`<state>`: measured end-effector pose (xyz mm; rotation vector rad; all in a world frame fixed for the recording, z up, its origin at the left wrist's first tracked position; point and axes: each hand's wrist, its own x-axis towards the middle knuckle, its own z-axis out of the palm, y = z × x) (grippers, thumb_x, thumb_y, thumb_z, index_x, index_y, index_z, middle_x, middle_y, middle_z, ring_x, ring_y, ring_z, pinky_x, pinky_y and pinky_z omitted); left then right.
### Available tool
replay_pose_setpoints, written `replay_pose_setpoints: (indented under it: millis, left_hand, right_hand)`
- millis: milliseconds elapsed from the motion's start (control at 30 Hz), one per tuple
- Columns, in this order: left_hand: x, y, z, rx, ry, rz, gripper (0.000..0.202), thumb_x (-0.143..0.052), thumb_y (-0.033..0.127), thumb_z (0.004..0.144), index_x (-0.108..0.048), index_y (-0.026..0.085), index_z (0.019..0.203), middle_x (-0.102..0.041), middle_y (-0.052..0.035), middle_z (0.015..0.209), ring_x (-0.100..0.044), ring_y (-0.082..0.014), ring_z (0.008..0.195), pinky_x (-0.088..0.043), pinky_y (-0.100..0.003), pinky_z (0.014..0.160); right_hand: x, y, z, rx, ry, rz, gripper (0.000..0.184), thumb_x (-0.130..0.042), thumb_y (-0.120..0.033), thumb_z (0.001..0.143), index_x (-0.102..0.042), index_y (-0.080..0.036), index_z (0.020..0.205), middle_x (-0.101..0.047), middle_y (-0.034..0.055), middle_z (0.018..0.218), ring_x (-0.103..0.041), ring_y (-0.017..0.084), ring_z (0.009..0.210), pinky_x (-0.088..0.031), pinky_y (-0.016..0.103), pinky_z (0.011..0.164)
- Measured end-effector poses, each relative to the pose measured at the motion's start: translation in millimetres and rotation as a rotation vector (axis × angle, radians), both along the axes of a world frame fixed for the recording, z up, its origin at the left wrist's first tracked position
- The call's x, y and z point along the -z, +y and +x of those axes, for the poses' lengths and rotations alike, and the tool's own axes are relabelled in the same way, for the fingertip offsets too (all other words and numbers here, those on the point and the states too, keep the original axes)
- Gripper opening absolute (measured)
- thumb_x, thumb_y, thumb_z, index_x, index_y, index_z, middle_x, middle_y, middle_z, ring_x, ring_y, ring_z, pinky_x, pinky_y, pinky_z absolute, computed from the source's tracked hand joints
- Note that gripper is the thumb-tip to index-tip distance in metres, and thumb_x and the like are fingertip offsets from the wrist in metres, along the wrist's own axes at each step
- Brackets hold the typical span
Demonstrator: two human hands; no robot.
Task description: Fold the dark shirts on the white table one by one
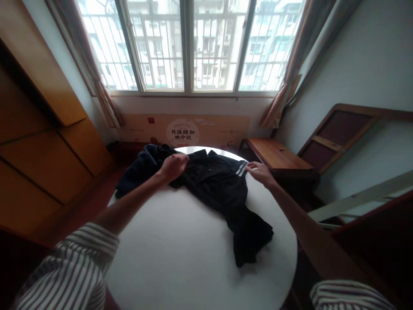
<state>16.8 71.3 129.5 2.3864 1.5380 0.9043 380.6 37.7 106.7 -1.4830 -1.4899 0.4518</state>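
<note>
A dark navy garment [213, 185] with white stripes on one cuff lies crumpled across the far half of a round white table [180, 254]. My left hand [174, 165] is closed in a fist on a fold of the garment near its upper left part. My right hand [260, 172] rests at the garment's right edge, fingers pinched on the striped cuff [241, 168]. One end of the garment trails toward the table's right front edge, another hangs off the far left side.
A wooden wardrobe [38, 142] stands at the left. A barred window [190, 43] with curtains fills the far wall. A low wooden desk [274, 155] and a leaning wooden frame [342, 133] stand at the right. A printed cardboard panel [183, 129] leans below the window.
</note>
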Motion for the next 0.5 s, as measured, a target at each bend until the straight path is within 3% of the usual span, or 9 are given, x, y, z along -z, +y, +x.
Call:
replay_pose_setpoints:
  millis: [100, 200, 267, 333, 400, 500]
  left_hand:
    - [48.2, -29.9, 9.7, 0.059, -0.278, -0.348, 0.018, -0.066, 0.035, 0.091, -0.071, 0.018, 0.092, -0.071, -0.0085, 0.094, -0.068, -0.0253, 0.098, -0.053, -0.034, 0.084]
    - [81.6, -50.9, 19.6, 0.092, -0.465, -0.552, 0.030, -0.061, 0.037, 0.095, -0.065, 0.016, 0.115, -0.065, -0.0092, 0.117, -0.064, -0.0235, 0.103, -0.055, -0.039, 0.087]
    - [91.1, -55.6, 29.4, 0.094, -0.499, -0.592, 0.034, -0.061, 0.036, 0.096, -0.060, 0.015, 0.123, -0.060, -0.0106, 0.124, -0.062, -0.0235, 0.105, -0.055, -0.042, 0.089]
    - [94.0, -55.2, 40.7, 0.093, -0.549, -0.631, 0.034, -0.062, 0.035, 0.095, -0.060, 0.016, 0.123, -0.060, -0.0111, 0.125, -0.062, -0.0243, 0.107, -0.055, -0.042, 0.089]
    - [94.5, -53.3, 50.6, 0.086, -0.602, -0.657, 0.034, -0.062, 0.035, 0.095, -0.060, 0.016, 0.123, -0.060, -0.0106, 0.125, -0.062, -0.0244, 0.107, -0.055, -0.042, 0.089]
    - [94.4, -50.3, 57.0, 0.066, -0.689, -0.670, 0.035, -0.062, 0.036, 0.095, -0.060, 0.016, 0.124, -0.060, -0.0094, 0.125, -0.062, -0.0254, 0.107, -0.055, -0.042, 0.089]
  right_hand:
    - [28.3, -37.9, -9.4, -0.081, -0.293, -0.251, 0.047, -0.072, -0.054, 0.080, -0.069, -0.016, 0.107, -0.069, 0.0067, 0.076, -0.066, 0.022, 0.069, -0.052, 0.032, 0.069]
    - [47.8, -78.4, -22.9, -0.162, -0.511, -0.399, 0.072, -0.066, -0.062, 0.080, -0.057, -0.013, 0.132, -0.073, 0.0137, 0.092, -0.070, 0.029, 0.085, -0.052, 0.035, 0.078]
    - [51.9, -93.2, -33.0, -0.201, -0.555, -0.387, 0.071, -0.064, -0.055, 0.084, -0.051, -0.013, 0.140, -0.072, 0.0169, 0.109, -0.069, 0.031, 0.100, -0.051, 0.037, 0.086]
    - [50.4, -94.8, -41.1, -0.237, -0.568, -0.348, 0.053, -0.059, -0.040, 0.089, -0.056, -0.016, 0.136, -0.071, 0.0152, 0.118, -0.067, 0.030, 0.107, -0.050, 0.037, 0.091]
    - [46.0, -87.5, -44.0, -0.253, -0.559, -0.328, 0.036, -0.054, -0.025, 0.088, -0.067, -0.017, 0.121, -0.073, 0.0121, 0.113, -0.069, 0.027, 0.103, -0.051, 0.035, 0.090]
    - [37.2, -74.3, -34.2, -0.189, -0.529, -0.295, 0.028, -0.053, -0.021, 0.085, -0.077, -0.017, 0.099, -0.077, 0.0108, 0.098, -0.072, 0.026, 0.091, -0.053, 0.034, 0.086]
